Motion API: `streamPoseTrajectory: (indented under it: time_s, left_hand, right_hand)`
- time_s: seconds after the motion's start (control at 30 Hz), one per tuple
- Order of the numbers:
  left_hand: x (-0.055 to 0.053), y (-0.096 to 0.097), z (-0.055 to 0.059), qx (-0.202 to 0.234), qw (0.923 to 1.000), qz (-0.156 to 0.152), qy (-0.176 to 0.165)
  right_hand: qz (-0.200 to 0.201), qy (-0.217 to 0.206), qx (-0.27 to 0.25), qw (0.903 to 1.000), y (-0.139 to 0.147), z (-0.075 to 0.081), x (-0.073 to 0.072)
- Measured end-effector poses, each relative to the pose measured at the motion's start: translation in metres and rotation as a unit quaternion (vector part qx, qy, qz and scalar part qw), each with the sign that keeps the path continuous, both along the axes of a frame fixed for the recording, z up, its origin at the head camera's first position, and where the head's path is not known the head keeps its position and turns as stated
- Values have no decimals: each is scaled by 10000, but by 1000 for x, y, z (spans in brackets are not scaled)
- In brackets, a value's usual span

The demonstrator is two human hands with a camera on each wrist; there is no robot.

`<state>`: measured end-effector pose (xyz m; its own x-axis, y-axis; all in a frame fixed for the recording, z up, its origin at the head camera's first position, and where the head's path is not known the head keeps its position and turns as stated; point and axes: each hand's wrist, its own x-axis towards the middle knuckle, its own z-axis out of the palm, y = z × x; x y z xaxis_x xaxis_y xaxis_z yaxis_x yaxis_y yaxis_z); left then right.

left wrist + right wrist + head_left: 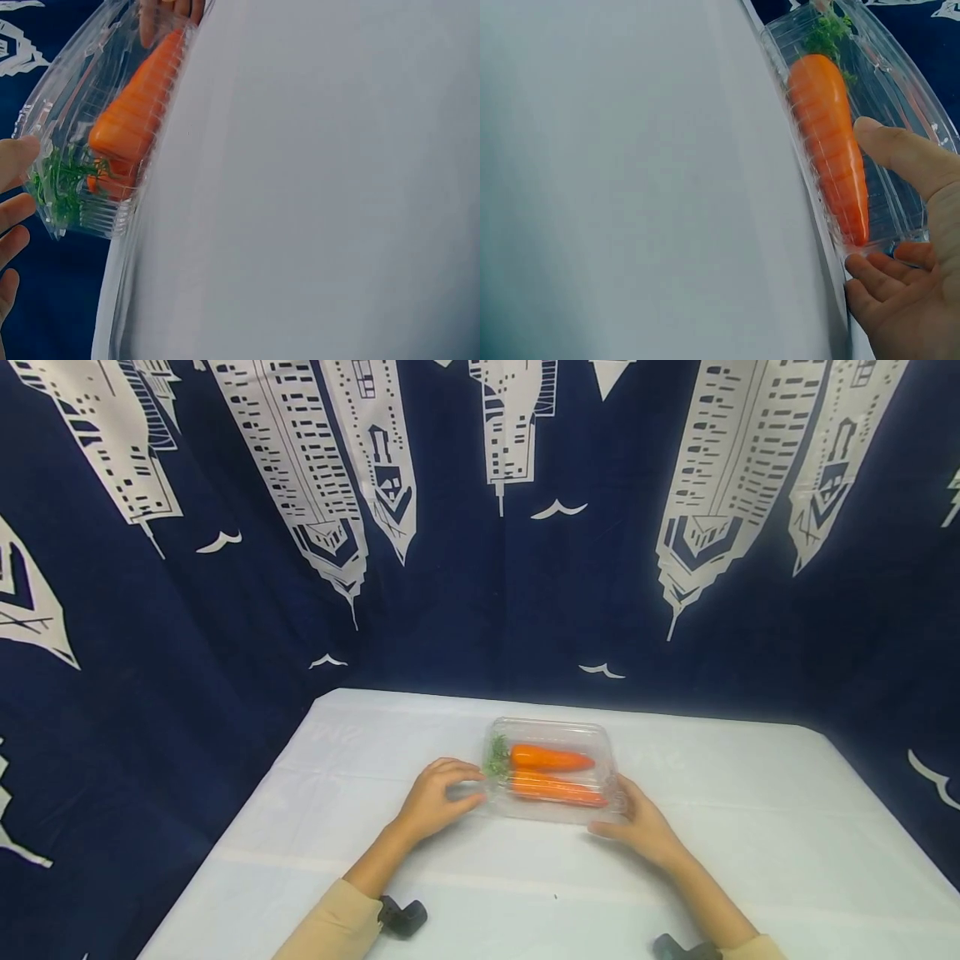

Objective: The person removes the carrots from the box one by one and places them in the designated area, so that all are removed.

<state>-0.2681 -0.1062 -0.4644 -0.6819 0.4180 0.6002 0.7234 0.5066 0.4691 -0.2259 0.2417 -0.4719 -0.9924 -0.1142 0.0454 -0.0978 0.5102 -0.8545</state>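
A clear plastic clamshell box (555, 732) lies on the table with its lid down. Inside are two orange carrots (551, 758) with green tops (497, 758) at the left end. My left hand (438, 797) is at the box's left end, thumb and fingers spread apart; in the left wrist view the thumb (16, 159) meets the box's edge or lies just in front of it. At the right end is my right hand (645, 827), its fingers beside the box's end wall and its thumb (900, 150) at the front side. Neither hand's fingers wrap round the box.
A white cloth (300, 827) covers the table. Behind and beside it hangs a dark blue fabric (510, 627) printed with white buildings and birds. Each wrist wears a black camera mount (402, 917). A tiny dark speck (556, 897) lies on the cloth near the front.
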Motion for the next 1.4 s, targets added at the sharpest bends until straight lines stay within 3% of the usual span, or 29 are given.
streamPoseTrajectory:
  time_s: [0.27,1.0,1.2,1.4]
  left_hand:
    - [1,2,-1,104,9999,23,-114]
    - [7,6,1,50,9999,29,-118]
    - [6,7,2,-49,9999,57,145]
    - [6,10,9,169,9992,44,360]
  right_hand:
    - [-298,68,317,9990,-5,-3,-1]
    - [-638,349,581,9957,-6,-18,-4]
    - [-674,290,562,9957,-5,-20,-5]
    - [-660,303,511,9960,-5,-21,-6]
